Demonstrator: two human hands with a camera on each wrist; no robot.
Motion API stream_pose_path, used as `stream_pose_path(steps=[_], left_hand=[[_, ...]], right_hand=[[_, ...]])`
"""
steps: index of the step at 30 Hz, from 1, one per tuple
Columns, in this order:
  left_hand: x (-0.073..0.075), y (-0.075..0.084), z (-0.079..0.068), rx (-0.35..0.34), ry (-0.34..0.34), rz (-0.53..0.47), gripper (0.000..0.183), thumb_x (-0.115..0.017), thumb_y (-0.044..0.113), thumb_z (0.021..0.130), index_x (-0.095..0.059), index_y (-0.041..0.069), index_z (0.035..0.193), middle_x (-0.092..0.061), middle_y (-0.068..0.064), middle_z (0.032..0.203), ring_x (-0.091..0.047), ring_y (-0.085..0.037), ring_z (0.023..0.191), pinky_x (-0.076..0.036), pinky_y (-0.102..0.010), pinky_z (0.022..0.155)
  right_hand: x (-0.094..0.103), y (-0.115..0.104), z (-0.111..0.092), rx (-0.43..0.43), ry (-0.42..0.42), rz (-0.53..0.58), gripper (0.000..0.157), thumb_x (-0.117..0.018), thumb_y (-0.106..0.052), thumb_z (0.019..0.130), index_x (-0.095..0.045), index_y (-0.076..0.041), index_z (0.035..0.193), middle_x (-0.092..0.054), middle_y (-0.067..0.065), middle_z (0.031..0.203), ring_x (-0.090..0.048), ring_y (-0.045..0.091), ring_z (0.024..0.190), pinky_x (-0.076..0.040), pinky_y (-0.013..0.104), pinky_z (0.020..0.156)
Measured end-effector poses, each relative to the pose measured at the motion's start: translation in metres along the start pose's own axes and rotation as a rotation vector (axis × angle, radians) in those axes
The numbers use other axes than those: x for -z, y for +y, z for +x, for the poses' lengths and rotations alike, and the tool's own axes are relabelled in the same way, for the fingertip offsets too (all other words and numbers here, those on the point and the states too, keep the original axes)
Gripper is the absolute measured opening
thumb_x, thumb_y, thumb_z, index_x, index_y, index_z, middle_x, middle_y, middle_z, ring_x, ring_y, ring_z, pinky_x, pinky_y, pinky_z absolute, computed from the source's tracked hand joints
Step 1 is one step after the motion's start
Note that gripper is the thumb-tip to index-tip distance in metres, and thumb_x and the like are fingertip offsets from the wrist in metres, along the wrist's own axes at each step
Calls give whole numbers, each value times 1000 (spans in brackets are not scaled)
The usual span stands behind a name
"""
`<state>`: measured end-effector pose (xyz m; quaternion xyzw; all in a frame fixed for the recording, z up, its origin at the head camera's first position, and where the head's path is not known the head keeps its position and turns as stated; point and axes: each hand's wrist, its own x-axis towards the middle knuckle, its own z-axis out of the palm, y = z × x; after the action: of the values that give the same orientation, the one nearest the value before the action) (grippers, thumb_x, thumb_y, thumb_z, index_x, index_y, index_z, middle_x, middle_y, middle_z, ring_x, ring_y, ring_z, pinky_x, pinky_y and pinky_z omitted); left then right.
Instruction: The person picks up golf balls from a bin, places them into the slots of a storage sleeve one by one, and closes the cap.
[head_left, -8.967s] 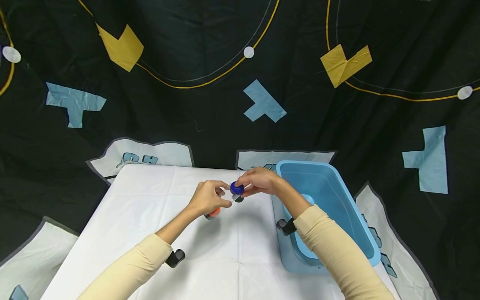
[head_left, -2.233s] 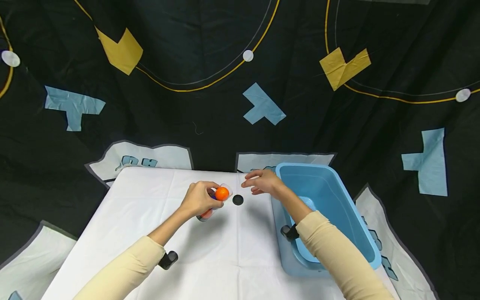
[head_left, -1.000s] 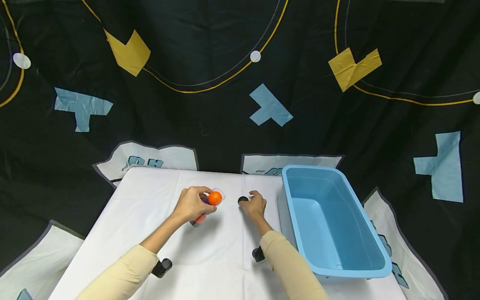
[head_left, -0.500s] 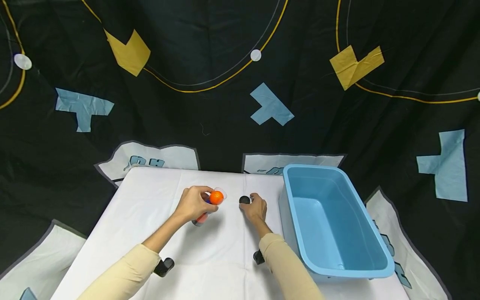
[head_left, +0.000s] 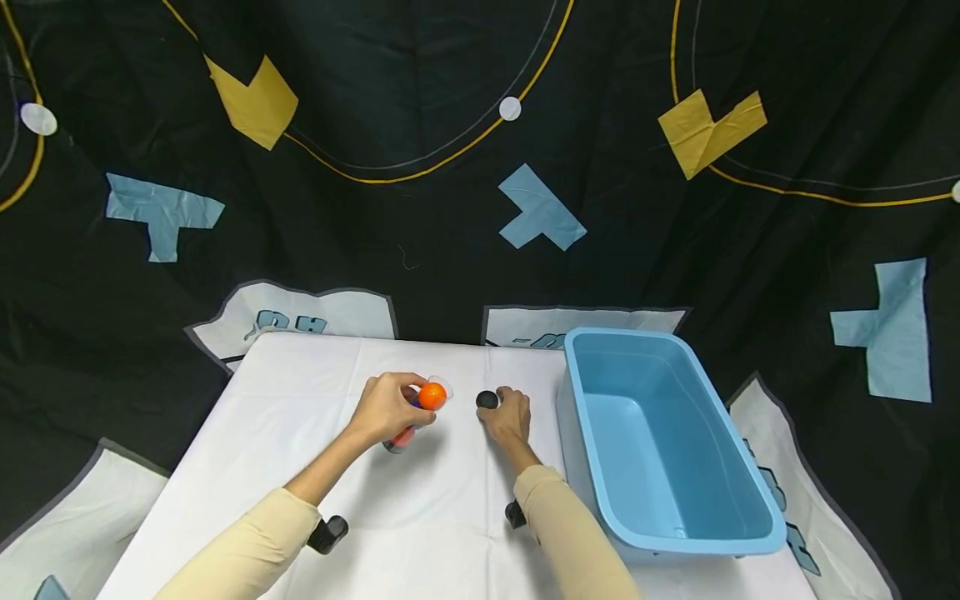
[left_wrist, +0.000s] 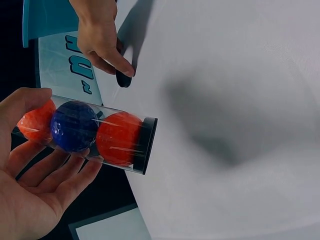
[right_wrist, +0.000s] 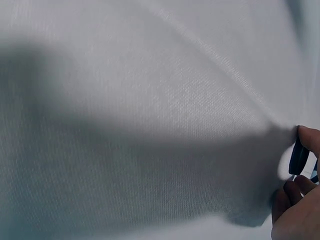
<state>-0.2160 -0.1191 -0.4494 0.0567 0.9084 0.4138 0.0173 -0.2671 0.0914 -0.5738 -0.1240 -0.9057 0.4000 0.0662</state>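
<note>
My left hand (head_left: 397, 406) grips a clear plastic tube (left_wrist: 95, 135), tilted just above the white table (head_left: 450, 508). The tube holds three balls in a row: orange, blue, orange. An orange ball (head_left: 432, 395) shows at its open top, and a black base (left_wrist: 149, 145) closes the other end. A short way to the right, my right hand (head_left: 501, 407) rests on the table and pinches a small black cap (head_left: 487, 400) on its edge. In the right wrist view the cap (right_wrist: 298, 156) stands between thumb and fingertips (right_wrist: 295, 189).
A light blue plastic bin (head_left: 675, 533) stands on the table's right side, close to my right forearm. A black cloth with yellow and blue patches hangs behind. White table surface stretches to the left and towards me.
My right hand has come down from beside the bin onto the black cap and pinched it. The left hand keeps holding the tube in the same place.
</note>
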Motion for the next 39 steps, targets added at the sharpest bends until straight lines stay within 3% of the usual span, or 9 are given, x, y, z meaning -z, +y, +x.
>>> stream_pose_path(steps=[11, 24, 34, 39], left_hand=[[1, 2, 0, -13, 8, 14, 45, -90, 22, 69, -76, 11, 110, -77, -7, 90, -69, -18, 77, -60, -36, 72], [-2, 0, -1, -2, 9, 14, 45, -90, 21, 70, -76, 11, 111, -77, -8, 91, -69, -20, 78, -61, -37, 72], [-6, 1, 2, -17, 7, 7, 45, -90, 21, 70, -76, 9, 112, -76, -9, 89, -68, -19, 76, -61, -36, 70], [-5, 1, 4, -14, 6, 4, 44, -89, 20, 70, -76, 8, 110, -77, -10, 90, -70, -19, 76, -60, -36, 69]], right_hand=[[0, 4, -1, 4, -7, -15, 44, -81, -14, 76, -70, 1, 116, -62, 20, 107, -57, 36, 107, -48, 49, 97], [9, -8, -7, 47, -52, -67, 38, -81, -16, 77, -67, -3, 111, -72, 19, 103, -67, 34, 99, -54, 46, 89], [39, -45, 2, 139, -75, -116, 40, -83, -17, 77, -67, -2, 110, -74, 17, 94, -66, 31, 89, -55, 42, 83], [63, -70, 8, 162, -158, -173, 40, -84, -20, 76, -68, -4, 109, -74, 15, 95, -65, 29, 92, -54, 39, 83]])
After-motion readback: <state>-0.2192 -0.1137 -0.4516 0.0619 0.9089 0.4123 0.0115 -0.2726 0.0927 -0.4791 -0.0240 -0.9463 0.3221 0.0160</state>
